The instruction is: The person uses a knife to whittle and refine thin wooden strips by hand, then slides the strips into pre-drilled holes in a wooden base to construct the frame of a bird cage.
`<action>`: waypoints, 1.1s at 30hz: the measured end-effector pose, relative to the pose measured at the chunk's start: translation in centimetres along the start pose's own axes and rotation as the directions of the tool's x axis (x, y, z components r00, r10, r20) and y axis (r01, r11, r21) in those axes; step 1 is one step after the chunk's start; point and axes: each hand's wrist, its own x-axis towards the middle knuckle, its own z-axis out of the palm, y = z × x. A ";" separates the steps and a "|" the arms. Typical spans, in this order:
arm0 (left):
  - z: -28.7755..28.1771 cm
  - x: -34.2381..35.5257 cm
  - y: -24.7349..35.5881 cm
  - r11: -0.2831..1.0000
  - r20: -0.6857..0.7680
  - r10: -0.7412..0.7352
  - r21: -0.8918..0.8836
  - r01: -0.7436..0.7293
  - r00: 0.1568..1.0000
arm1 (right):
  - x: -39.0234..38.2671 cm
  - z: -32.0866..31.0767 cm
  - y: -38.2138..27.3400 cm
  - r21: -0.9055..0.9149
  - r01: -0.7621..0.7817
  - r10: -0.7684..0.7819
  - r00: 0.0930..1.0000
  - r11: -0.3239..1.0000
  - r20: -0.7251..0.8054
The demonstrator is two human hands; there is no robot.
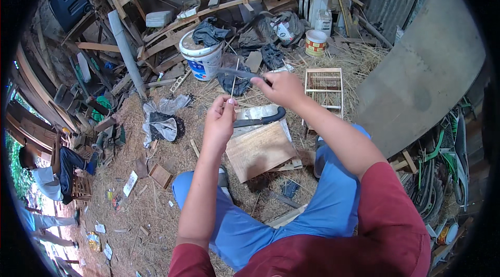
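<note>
Between the fingertips of my left hand point(221, 115) stands a thin, pale stick point(233, 87), pointing up and away from me. My right hand point(283, 88) is closed round the dark handle of a knife point(238, 73). Its blade, blurred, reaches left across the upper part of the stick; whether it touches cannot be told. Below both hands, between my knees, a flat wooden board point(262, 152) lies tilted. Just beyond the board is a black tool with a curved handle point(268, 118), resting on a pale surface.
A white bucket point(202, 61) with black plastic on it stands ahead. To its right are a small tub point(315, 43) and a slatted wooden frame point(324, 89). A large grey sheet point(422, 79) leans at right, near a bicycle point(435, 173). At far left a person sits point(52, 178).
</note>
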 end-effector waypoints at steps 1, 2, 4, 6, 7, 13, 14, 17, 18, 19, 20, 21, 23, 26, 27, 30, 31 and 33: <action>0.3 -0.2 0.3 0.998 -0.011 -0.057 -0.015 0.056 0.998 | -0.4 0.2 -0.2 -0.003 -0.002 0.002 1.000 1.000 0.001; 0.3 -0.1 0.2 0.998 -0.014 -0.054 -0.014 0.054 0.998 | -0.6 0.3 -0.6 -0.033 0.078 -0.078 0.997 0.996 0.003; 0.2 0.0 -0.3 0.998 -0.028 -0.064 0.002 0.064 0.998 | -1.0 0.9 -1.4 -0.050 0.244 -0.245 0.969 0.969 -0.018; 0.3 0.1 -0.6 1.000 -0.030 -0.016 -0.010 0.016 0.999 | -0.8 0.9 -1.6 -0.058 0.283 -0.286 0.957 0.957 -0.056; 0.4 0.2 -0.7 0.999 -0.033 0.030 -0.024 -0.030 0.999 | -0.7 0.9 -1.6 -0.069 0.320 -0.326 0.941 0.945 -0.092; 0.5 -0.4 -0.1 0.994 -0.035 0.089 0.071 -0.086 0.995 | 0.0 0.2 -1.1 -0.069 0.268 -0.264 0.963 0.961 0.057; 0.4 -0.4 -0.2 0.994 -0.031 0.086 0.072 -0.084 0.996 | 0.6 0.1 -0.5 -0.069 0.263 -0.260 0.964 0.962 0.056; 0.9 -0.5 0.1 0.993 -0.044 0.090 0.085 -0.086 0.995 | 3.0 -0.1 3.2 0.032 -0.153 0.153 0.988 0.988 0.005; 1.3 -0.8 0.4 0.989 -0.060 0.116 0.096 -0.110 0.991 | 3.1 -0.4 4.9 0.000 -0.196 0.196 0.980 0.981 -0.018; 1.4 -0.9 0.6 0.985 -0.076 0.142 0.107 -0.134 0.987 | 3.2 -0.5 6.4 -0.031 -0.239 0.238 0.970 0.970 -0.043; 0.8 -0.9 0.2 0.979 -0.055 0.128 0.168 -0.117 0.990 | 3.1 -0.4 6.1 0.036 -0.280 0.282 0.957 0.959 -0.075; 0.4 -0.7 -0.2 0.978 -0.064 0.135 0.172 -0.123 0.989 | 2.8 -0.6 5.0 0.040 -0.269 0.272 0.959 0.962 -0.077; -0.2 -0.5 -0.7 0.994 -0.036 0.010 0.106 -0.006 0.999 | 2.0 -1.2 2.8 0.119 -0.189 0.201 0.975 0.975 -0.093; 0.1 -0.4 -0.2 0.999 -0.028 -0.024 0.028 0.024 0.999 | 0.8 -0.9 0.6 0.084 -0.131 0.130 0.991 0.988 0.019; 0.1 -0.4 -0.1 1.000 -0.041 -0.008 0.005 0.008 0.999 | 0.4 -0.7 -0.1 0.041 -0.050 0.047 0.996 0.998 0.072; 0.2 -0.2 0.1 0.999 -0.062 -0.039 -0.037 0.037 0.997 | -0.5 0.1 -1.7 -0.011 0.145 -0.144 0.987 0.989 0.066; 0.0 -0.3 -0.1 0.999 -0.064 -0.039 -0.034 0.037 0.997 | -0.9 0.5 -1.9 -0.008 0.146 -0.146 0.987 0.989 0.064; -0.3 -0.3 -0.3 0.995 -0.063 -0.095 -0.027 0.093 0.994 | -1.0 0.6 -2.6 -0.015 0.255 -0.253 0.965 0.967 0.067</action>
